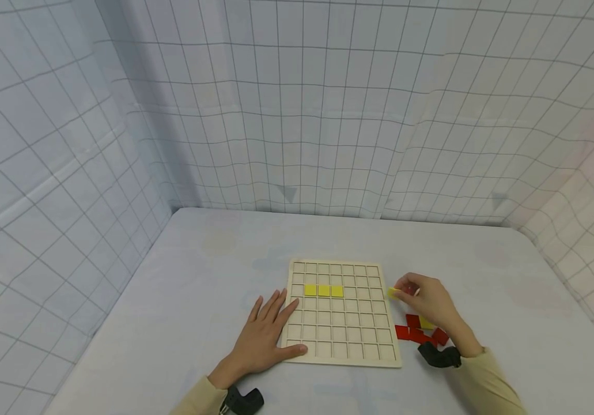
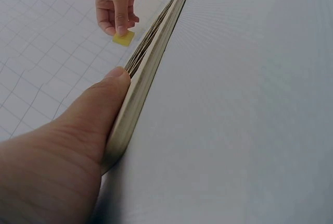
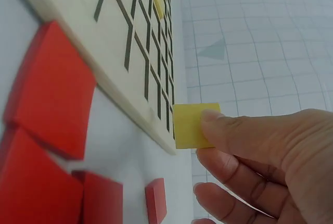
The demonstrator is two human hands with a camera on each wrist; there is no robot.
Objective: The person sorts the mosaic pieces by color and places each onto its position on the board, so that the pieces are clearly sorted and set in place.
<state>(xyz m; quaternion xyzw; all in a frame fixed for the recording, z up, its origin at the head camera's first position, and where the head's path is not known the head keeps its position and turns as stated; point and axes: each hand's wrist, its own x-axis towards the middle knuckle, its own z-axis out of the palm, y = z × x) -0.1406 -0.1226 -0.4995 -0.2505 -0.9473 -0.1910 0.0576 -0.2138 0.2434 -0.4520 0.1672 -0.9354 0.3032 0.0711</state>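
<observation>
R hand (image 1: 428,297) w/ a yellow tile (image 3: 188,126), thumb on one face, fingertips clamped on it from behind; other fingers loosely bent below. Tile's up in the air, just off the R edge of the board (image 1: 348,364), approx. level w/ the row of yellow pieces (image 1: 324,290). Those three sit side by side in the grid, one per square, toward the far side & a bit L of centre.

Over to the L hand (image 1: 260,346): palm down, fingers fairly straight & slightly apart, thumb spread well away from the rest. It rests at the board's L side, index tip by the edge, thumb on the near L corner; L wrist view has that thumb right on the rim.

Now the loose stuff: a small heap of red tiles (image 1: 403,332) on the table (image 1: 224,248), just R of the board, nearer the person than the R hand's fingers. Some touch or overlap; exact no. hard to tell. A loose yellow square (image 1: 426,324) lies among them, partly hidden.

Both arms in beige sleeves (image 1: 488,380), w/ a black wrist mount (image 1: 439,356) on the R & another on the L. Backdrop: white sheet (image 1: 328,129) w/ dark grid lines, behind & along both sides.
</observation>
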